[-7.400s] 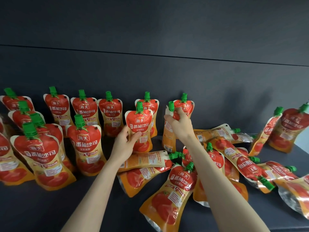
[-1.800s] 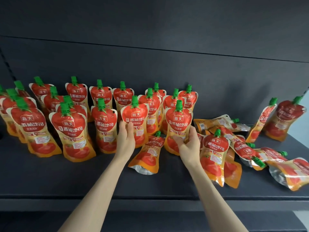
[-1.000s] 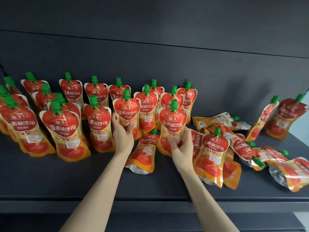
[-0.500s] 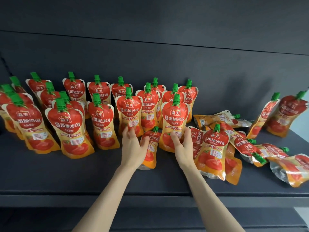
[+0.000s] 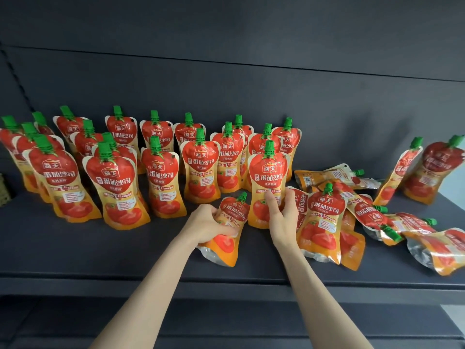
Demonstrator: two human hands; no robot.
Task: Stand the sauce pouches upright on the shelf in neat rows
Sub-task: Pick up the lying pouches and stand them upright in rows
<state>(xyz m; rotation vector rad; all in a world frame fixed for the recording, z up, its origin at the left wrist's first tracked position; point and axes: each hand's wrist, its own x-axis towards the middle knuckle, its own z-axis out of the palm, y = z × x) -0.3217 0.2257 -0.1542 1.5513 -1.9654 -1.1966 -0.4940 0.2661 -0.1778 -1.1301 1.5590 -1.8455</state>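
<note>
Red and orange sauce pouches with green caps fill the dark shelf (image 5: 75,250). Several stand upright in rows on the left and centre. My left hand (image 5: 206,226) grips a tilted pouch (image 5: 227,238) at the shelf's middle, its silver base toward the front edge. My right hand (image 5: 283,217) holds the lower part of an upright pouch (image 5: 268,172) just right of it, fingers curled round its front. Beside my right wrist another pouch (image 5: 323,222) leans on a heap of fallen ones (image 5: 372,215).
Two pouches (image 5: 427,167) lean against the back wall at the far right. One lies flat (image 5: 329,176) behind the heap, and one lies with its silver base up (image 5: 435,250) at the right front. The shelf's front lip (image 5: 226,285) runs below my forearms.
My left hand let go of the upright pouch it steadied, dropped to the tilted pouch in the middle and closed round it. My right hand stays on its upright pouch.
</note>
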